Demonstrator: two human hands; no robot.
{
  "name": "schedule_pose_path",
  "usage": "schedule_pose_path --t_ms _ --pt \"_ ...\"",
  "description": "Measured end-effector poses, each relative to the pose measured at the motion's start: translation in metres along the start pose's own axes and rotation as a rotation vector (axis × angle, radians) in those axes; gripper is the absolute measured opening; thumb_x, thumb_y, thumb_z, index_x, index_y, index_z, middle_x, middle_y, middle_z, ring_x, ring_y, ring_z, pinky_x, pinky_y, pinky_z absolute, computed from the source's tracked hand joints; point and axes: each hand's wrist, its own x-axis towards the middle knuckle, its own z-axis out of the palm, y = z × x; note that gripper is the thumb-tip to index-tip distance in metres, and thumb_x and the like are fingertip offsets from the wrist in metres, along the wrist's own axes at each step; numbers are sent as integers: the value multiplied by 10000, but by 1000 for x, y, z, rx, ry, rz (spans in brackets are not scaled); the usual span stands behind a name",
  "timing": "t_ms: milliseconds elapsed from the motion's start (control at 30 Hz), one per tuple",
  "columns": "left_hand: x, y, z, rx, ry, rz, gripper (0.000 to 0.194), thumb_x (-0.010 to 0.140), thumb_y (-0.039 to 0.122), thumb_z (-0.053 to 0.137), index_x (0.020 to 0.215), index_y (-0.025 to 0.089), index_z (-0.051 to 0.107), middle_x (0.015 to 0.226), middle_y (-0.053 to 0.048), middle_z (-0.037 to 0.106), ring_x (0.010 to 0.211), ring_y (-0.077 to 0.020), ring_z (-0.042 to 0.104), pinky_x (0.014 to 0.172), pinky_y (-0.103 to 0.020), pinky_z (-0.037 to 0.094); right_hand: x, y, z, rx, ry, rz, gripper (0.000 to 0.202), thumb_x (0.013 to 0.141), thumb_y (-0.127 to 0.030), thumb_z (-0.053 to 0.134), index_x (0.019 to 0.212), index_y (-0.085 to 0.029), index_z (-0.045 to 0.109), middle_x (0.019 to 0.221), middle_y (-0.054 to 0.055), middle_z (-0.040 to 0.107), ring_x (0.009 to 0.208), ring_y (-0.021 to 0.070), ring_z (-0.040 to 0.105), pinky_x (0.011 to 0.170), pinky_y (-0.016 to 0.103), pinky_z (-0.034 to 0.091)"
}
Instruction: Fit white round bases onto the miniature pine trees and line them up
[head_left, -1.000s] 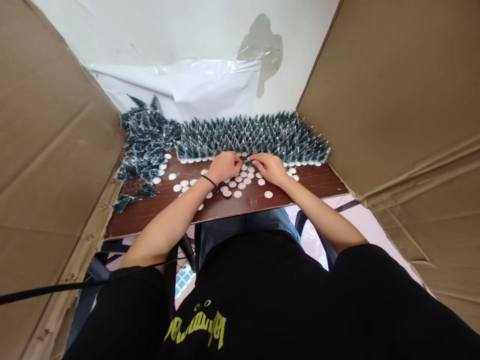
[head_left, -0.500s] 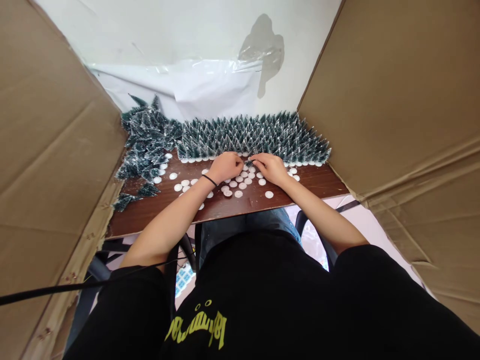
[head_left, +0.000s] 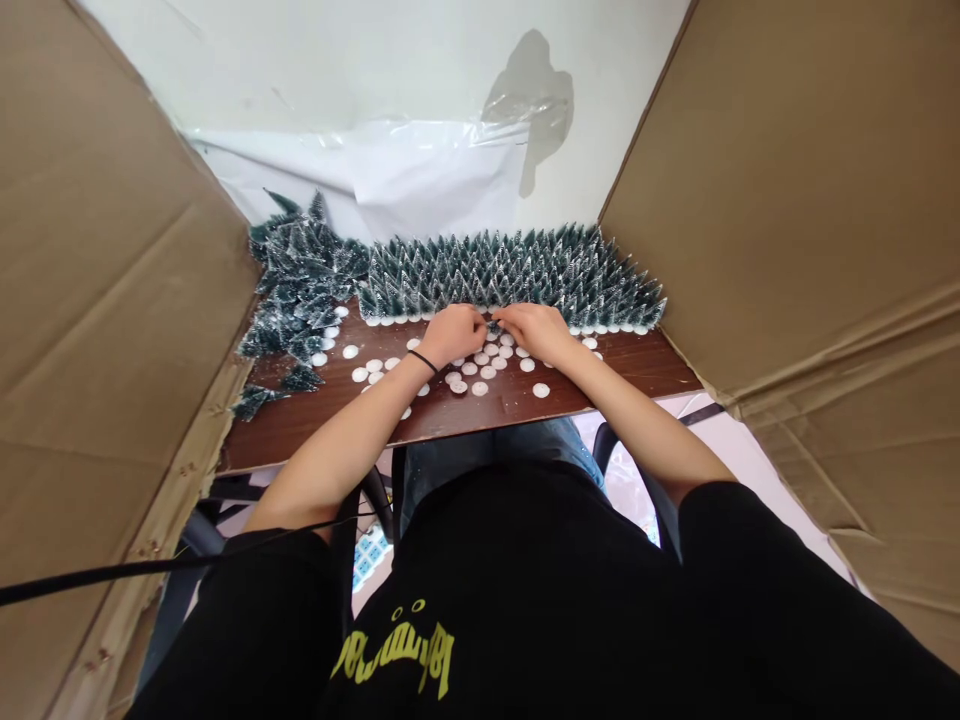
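Observation:
My left hand (head_left: 456,334) and my right hand (head_left: 536,330) meet at the middle of the brown table, fingertips nearly touching. Both are closed on a small dark green tree (head_left: 493,325), mostly hidden between the fingers. Just behind them stand packed rows of small snow-tipped trees (head_left: 510,270) on white round bases. Loose white discs (head_left: 480,388) lie scattered under and in front of my hands.
A heap of loose trees (head_left: 300,260) lies at the table's left end, with a few more (head_left: 256,400) near its front left edge. Brown covered panels (head_left: 810,200) rise on both sides. A white wall stands behind the table (head_left: 330,415).
My right hand has shifted slightly left, closer to my left hand. The whole view has moved a little; the tree rows and discs otherwise look the same.

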Motion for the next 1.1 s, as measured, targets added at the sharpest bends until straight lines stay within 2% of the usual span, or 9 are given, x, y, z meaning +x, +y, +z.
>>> schedule_pose_path --t_ms 200,367,467,633,800,967,1100 --pt "1 -2 0 -13 4 13 304 833 205 489 798 151 787 934 -115 745 847 -244 667 826 -337 509 15 -6 -13 -69 -129 -18 294 982 -207 490 1132 -264 736 1136 36 769 995 252 714 725 327 479" --pt "2 -4 2 6 12 3 297 829 209 490 802 140 777 910 -124 739 829 -250 662 796 -338 506 23 -14 -18 -66 -153 -55 279 961 -179 510 1062 -263 756 1070 34 779 943 231 707 711 314 458" --pt "1 -2 2 3 25 -13 316 847 216 471 799 147 775 915 -126 740 832 -254 662 779 -339 502 17 -13 -18 -85 -123 -20 266 975 -217 508 1035 -259 763 1049 35 782 934 228 699 711 312 450" --pt "0 -1 3 -25 60 -72 311 849 238 479 757 152 763 834 -127 738 737 -234 636 726 -331 493 -12 -4 -6 -65 2 21 303 977 -228 500 1150 -211 748 1052 88 778 949 238 677 713 321 472" --pt "2 -2 4 -141 26 28 292 812 220 492 692 149 749 782 -89 737 707 -188 620 761 -298 496 -31 2 2 -32 74 45 296 962 -227 526 1150 -193 752 968 89 788 931 247 651 684 329 475" --pt "1 6 4 -417 69 -31 279 807 212 534 884 169 799 1003 -54 774 908 -201 675 903 -302 512 -28 11 -17 55 195 11 279 970 -238 520 1084 -215 773 1054 60 784 926 243 634 730 365 496" --pt "0 16 1 -588 -30 -58 324 819 236 577 1059 157 779 1025 -54 766 896 -186 672 914 -317 515 -19 31 -42 64 192 -33 265 946 -234 534 1002 -235 793 1014 49 774 942 259 610 758 407 501"
